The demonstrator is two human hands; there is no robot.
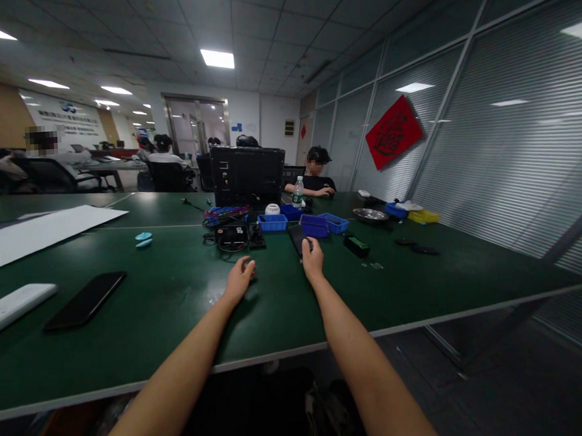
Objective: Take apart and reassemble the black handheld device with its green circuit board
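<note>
My right hand (312,259) grips the near end of a flat black rectangular object (297,236), its thumb on top; I cannot make out exactly what the object is. Just beyond it stand a dark blue open box (314,226) and a lighter blue tray (335,223). My left hand (239,278) is low over the green table, with thumb and fingers a little apart and nothing visible in them. In front of the left hand lie a black device with cables (231,236) and a small blue bin (272,223).
A monitor (249,174), a white ball (272,209) and a bottle (298,192) stand farther back. On the right are a black-green box (356,245) and a metal plate (371,216). A black slab (86,301) lies left. A person (318,173) sits across the table.
</note>
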